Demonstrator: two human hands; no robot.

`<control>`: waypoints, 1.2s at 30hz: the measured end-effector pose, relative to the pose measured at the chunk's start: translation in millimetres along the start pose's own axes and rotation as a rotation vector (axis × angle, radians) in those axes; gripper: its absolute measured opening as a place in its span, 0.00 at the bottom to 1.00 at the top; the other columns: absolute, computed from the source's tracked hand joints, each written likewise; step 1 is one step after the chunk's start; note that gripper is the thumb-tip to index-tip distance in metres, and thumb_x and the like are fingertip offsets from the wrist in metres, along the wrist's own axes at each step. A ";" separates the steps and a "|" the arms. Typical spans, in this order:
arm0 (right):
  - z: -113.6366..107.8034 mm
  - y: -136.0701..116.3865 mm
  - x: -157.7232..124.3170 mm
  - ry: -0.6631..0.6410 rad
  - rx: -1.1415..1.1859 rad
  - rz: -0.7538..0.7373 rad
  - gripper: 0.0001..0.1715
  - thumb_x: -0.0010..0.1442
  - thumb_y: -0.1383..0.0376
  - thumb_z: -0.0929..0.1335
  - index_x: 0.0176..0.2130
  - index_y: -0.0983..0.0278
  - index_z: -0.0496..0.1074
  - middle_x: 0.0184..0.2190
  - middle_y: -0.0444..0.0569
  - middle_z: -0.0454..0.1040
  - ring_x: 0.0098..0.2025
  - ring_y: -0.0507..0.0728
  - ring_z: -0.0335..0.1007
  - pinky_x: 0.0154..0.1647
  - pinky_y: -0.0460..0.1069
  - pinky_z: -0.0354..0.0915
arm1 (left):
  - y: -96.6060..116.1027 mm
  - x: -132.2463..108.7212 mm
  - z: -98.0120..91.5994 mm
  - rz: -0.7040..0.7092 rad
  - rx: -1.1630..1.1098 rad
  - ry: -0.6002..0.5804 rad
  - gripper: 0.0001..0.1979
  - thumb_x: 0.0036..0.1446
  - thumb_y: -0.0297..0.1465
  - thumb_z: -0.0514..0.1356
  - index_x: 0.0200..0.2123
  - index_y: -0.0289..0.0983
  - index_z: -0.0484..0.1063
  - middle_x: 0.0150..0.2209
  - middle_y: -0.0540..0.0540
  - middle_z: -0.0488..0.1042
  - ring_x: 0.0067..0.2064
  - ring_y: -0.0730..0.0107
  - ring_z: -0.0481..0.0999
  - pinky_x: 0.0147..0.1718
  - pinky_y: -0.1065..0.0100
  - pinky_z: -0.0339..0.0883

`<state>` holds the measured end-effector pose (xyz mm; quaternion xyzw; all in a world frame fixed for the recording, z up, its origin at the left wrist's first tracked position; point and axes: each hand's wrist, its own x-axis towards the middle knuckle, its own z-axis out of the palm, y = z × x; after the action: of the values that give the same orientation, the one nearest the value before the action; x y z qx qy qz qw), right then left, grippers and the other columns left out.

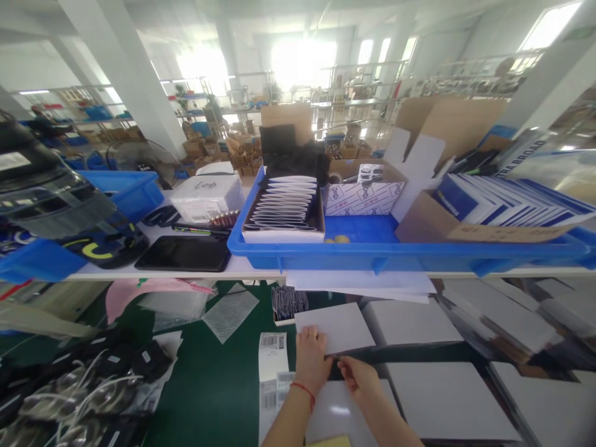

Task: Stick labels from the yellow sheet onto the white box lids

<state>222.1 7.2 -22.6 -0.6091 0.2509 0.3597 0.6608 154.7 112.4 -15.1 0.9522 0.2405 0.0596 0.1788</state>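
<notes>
A flat white box (344,326) lies on the green work surface, its front edge towards me. My left hand (311,357) grips its left front part, fingers over the top and thumb at the front edge. Close beside that thumb, my right hand (357,375) is closed in a pinch at the same edge. Something small and dark shows between the fingertips, too small to name. Below both hands lies another white box (342,406), partly covered by my forearms. A strip of barcode labels (272,357) runs along the left of my left hand.
More white boxes (451,397) stand to the right. Black pouches and cabled parts (79,397) crowd the left. On the shelf above are a blue tray (326,249) with folded leaflets (284,202) and blue-white booklets (516,198), a tablet (184,253) and a large bottle (56,198).
</notes>
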 end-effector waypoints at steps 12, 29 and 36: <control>-1.6 19.2 -4.9 0.061 -0.043 -0.228 0.06 0.48 0.68 0.71 0.24 0.63 0.70 0.15 0.42 0.72 0.16 0.48 0.63 0.15 0.42 0.56 | 3.3 -0.8 -0.9 -0.026 -0.008 -0.010 0.14 0.55 0.39 0.64 0.40 0.37 0.71 0.49 0.40 0.68 0.52 0.49 0.63 0.50 0.52 0.57; -29.9 -58.7 4.7 -0.345 -1.064 -1.028 0.04 0.54 0.62 0.66 0.32 0.59 0.70 0.36 0.48 0.71 0.40 0.60 0.68 0.45 0.54 0.62 | 4.7 -2.5 -0.8 -0.036 -0.023 -0.023 0.16 0.53 0.39 0.66 0.43 0.38 0.71 0.53 0.39 0.67 0.55 0.47 0.62 0.54 0.50 0.57; -7.0 -76.6 9.3 -0.625 -1.526 -1.189 0.07 0.53 0.71 0.66 0.25 0.61 0.66 0.31 0.47 0.69 0.38 0.60 0.66 0.40 0.53 0.58 | 3.9 -3.0 -0.1 -0.044 -0.041 -0.031 0.15 0.58 0.42 0.62 0.43 0.38 0.70 0.51 0.39 0.67 0.55 0.47 0.63 0.53 0.50 0.57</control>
<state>288.4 2.0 17.2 -0.7731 -0.5732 0.1799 0.2037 153.8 107.8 -13.7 0.9436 0.2572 0.0461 0.2033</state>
